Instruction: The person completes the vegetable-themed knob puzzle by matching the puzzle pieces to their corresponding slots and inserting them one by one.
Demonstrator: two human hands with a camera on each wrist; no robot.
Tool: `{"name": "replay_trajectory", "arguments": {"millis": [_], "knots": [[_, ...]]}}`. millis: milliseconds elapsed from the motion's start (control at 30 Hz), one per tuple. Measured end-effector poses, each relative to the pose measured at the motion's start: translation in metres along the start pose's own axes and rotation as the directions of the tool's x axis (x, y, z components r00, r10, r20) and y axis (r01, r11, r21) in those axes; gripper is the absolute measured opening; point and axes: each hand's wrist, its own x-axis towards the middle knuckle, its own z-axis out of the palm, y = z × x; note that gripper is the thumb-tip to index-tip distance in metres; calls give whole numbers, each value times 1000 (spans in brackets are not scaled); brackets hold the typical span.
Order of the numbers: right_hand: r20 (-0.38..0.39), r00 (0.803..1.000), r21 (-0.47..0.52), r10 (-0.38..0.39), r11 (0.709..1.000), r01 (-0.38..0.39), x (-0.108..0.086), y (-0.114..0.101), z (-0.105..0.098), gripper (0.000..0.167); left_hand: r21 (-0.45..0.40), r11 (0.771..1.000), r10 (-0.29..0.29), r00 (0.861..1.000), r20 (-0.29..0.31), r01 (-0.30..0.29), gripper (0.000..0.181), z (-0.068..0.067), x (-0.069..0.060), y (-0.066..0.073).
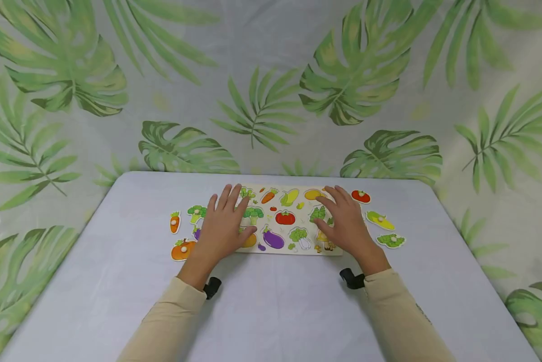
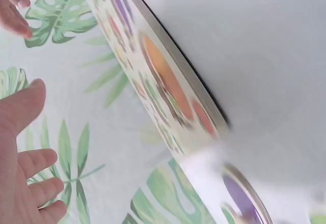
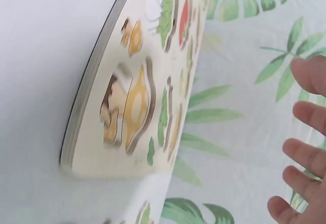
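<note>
A cream wooden vegetable puzzle board lies flat on the white table, with printed vegetable shapes across it. Over its left end hovers my left hand, fingers spread and nothing held. My right hand is above the right end, its fingers apart and slightly bent, also holding nothing. In the left wrist view the left hand shows clear of the board. The right wrist view likewise shows the right hand apart from the board.
Left of the board lie knobbed puzzle pieces: a carrot, a broccoli, a pumpkin and a partly hidden purple piece. On the right are a tomato, a corn and a green leafy piece.
</note>
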Motion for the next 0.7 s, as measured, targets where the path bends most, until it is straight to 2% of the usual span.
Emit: {"name": "replay_trajectory", "arguments": {"millis": [200, 333, 433, 600, 700], "knots": [[95, 995, 0, -20, 1000, 20, -3, 12, -11, 53, -16, 999, 45, 999, 30, -45, 73, -6, -10, -21], [109, 992, -1, -64, 998, 64, -6, 20, -16, 49, 5, 999, 36, 999, 33, -37, 70, -7, -14, -33], [128, 987, -12, -93, 995, 95, -9, 25, -19, 47, -14, 999, 43, 997, 61, -42, 67, -4, -16, -43], [179, 980, -38, -91, 994, 100, -16, 34, -25, 43, -109, 988, 123, 984, 127, -110, 61, 2, -19, -57], [191, 978, -49, -89, 994, 100, -17, 37, -30, 42, -129, 983, 149, 976, 159, -129, 60, 4, -22, -63]]}}
